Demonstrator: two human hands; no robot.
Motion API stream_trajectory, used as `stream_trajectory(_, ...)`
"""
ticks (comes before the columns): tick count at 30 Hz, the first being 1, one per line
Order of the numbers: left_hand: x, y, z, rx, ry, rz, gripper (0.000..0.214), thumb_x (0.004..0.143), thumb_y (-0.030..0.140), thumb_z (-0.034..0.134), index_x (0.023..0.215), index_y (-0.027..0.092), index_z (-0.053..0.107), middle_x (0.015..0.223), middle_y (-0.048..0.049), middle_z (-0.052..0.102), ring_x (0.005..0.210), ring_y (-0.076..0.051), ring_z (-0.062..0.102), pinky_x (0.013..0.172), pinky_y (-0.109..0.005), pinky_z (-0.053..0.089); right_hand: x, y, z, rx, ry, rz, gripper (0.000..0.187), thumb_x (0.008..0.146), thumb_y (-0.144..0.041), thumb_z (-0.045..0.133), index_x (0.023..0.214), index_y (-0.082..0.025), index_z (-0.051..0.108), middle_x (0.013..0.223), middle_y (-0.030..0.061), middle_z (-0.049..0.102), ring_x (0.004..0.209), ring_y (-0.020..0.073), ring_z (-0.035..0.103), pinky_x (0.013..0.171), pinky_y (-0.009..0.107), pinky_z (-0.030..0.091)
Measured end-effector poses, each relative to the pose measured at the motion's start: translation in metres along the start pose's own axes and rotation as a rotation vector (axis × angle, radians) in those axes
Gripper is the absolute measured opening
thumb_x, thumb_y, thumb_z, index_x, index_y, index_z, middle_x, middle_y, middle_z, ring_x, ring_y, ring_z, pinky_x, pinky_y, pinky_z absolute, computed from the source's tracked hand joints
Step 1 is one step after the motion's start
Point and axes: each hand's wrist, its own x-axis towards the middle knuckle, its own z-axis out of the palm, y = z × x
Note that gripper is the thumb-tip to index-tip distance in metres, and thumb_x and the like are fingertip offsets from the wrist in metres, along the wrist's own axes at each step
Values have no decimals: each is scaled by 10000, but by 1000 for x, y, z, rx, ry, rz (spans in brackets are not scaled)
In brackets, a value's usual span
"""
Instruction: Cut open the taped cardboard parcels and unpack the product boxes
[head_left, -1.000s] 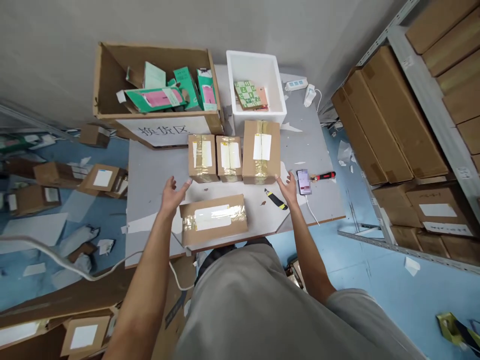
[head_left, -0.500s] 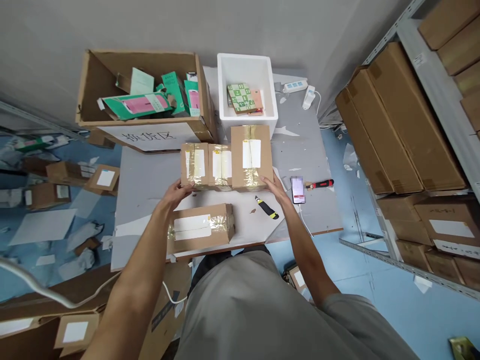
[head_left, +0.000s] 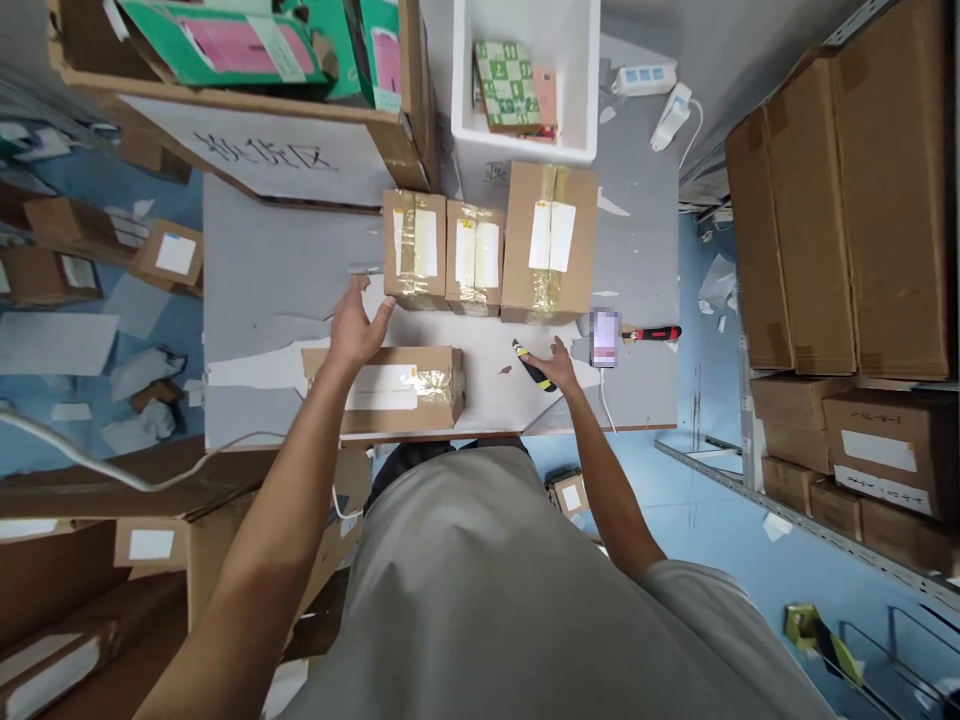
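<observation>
Holds left hand (head_left: 358,325) open, fingers spread, fingertips touching the near corner of the small taped box (head_left: 414,248), long box (head_left: 397,385) just under the wrist. Rests right hand (head_left: 556,362), fingers loosely apart, on the utility knife (head_left: 527,360), phone (head_left: 604,337) just beyond.

Phone screen (head_left: 604,337) blurred out, open carton (head_left: 255,160) and white foam box (head_left: 587,90) cut off by the top edge, right hand (head_left: 559,368) covering the yellow-black knife's (head_left: 525,358) near end, print on parcel labels (head_left: 551,235) too small to read
</observation>
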Motion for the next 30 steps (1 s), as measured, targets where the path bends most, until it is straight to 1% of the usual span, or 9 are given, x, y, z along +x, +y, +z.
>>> stream_trajectory(3,-43,-21,-30,110,56,3,1062,1070,711,723,1804,-17,476,1903,-328,441,1852,-483,282,1527,-680,132,-17,18,27,-236,31,-51,781,871,-268,926,1584,-64,682,1665,303,685,1593,379,622,1398,532,486)
stream_trajectory(5,-70,-36,-50,129,90,-21,1076,1104,712,670,1805,-73,445,1923,-348,391,1855,-486,272,1534,-660,142,-27,20,38,-327,57,-96,559,934,-200,783,1483,-99,748,1578,266,730,1527,365,643,1357,530,517)
stream_trajectory(10,-127,-74,-83,10,95,-234,1055,1084,790,710,1782,26,509,1832,-332,542,1652,-439,607,1391,-610,498,-50,2,50,-381,82,-170,462,948,-270,706,1386,-153,793,1427,200,785,1260,332,749,1192,477,621)
stream_trajectory(14,-155,-92,-93,-146,52,-200,915,1057,739,754,1714,119,610,1687,-268,705,1340,-336,795,1155,-487,671,-77,-23,58,-288,97,-277,474,937,-300,660,1381,-203,796,1346,136,828,1158,288,772,1136,436,646)
stream_trajectory(18,-163,-95,-96,-247,46,-80,722,997,619,799,1565,176,749,1523,-177,787,1130,-256,817,1029,-387,699,-108,-59,67,-227,19,-333,482,1030,-340,554,1448,-224,764,1275,95,856,1104,263,799,1049,394,668)
stream_trajectory(21,-160,-92,-100,-266,-28,-28,481,1039,546,755,1378,218,848,1437,-126,775,1124,-240,803,1036,-364,702,-135,-96,78,-251,-62,-418,493,1171,-450,468,1514,-224,739,1188,74,866,1038,273,821,1037,416,673)
stream_trajectory(24,-153,-92,-103,-287,-108,-8,395,1053,490,758,1324,228,875,1405,-111,751,1130,-237,783,1070,-374,703,-160,-133,97,-360,-156,-605,534,1238,-587,492,1573,-258,745,1401,93,857,1292,319,809,1174,445,639)
stream_trajectory(26,-148,-95,-104,-308,-155,-9,392,1043,463,784,1339,224,877,1402,-105,736,1111,-230,779,1089,-386,701,-173,-152,115,-485,-259,-712,517,1257,-585,522,1613,-289,752,1487,85,838,1394,335,781,1193,431,628)
stream_trajectory(30,-138,-104,-101,-347,-213,14,409,1022,420,816,1361,199,878,1376,-106,704,1058,-220,777,1084,-402,703,-188,-176,154,-782,-395,-771,465,1268,-489,603,1691,-343,731,1319,63,861,1149,305,843,1021,354,637)
